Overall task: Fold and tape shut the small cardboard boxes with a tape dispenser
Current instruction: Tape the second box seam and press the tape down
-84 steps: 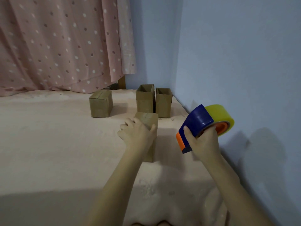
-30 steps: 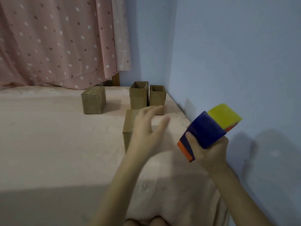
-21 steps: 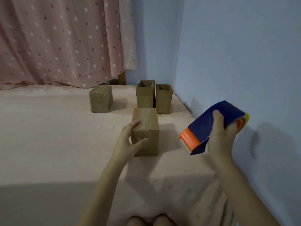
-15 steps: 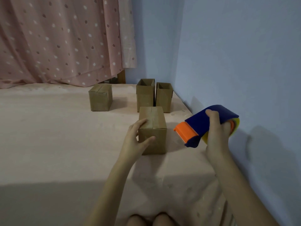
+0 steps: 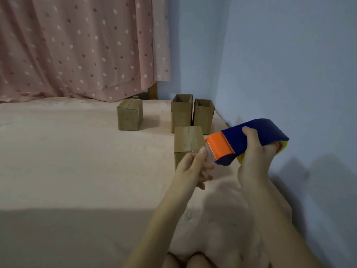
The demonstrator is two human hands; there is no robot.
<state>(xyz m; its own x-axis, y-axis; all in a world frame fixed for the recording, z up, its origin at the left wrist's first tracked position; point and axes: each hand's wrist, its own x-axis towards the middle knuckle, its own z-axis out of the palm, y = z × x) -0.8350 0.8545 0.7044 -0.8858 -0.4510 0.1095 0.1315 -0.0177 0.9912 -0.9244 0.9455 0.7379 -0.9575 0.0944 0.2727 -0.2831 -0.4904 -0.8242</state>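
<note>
A small cardboard box (image 5: 187, 139) with its top flaps folded shut stands on the pink bed (image 5: 77, 161). My right hand (image 5: 253, 158) grips a blue and orange tape dispenser (image 5: 236, 141) holding a yellow roll, its orange mouth pointing left just right of the box. My left hand (image 5: 192, 167) is in front of the box, thumb and fingers pinching the clear tape end (image 5: 208, 151) at the dispenser's mouth. The box's lower front is hidden behind this hand.
Two open-topped boxes (image 5: 182, 113) (image 5: 204, 115) stand side by side behind the near box. A closed box (image 5: 129, 115) sits farther left. A blue wall (image 5: 289, 74) runs close on the right and a dotted pink curtain (image 5: 77, 45) hangs behind.
My left hand let go of the near box and came over to the dispenser's mouth. My right hand turned the dispenser and brought it left, closer to the box.
</note>
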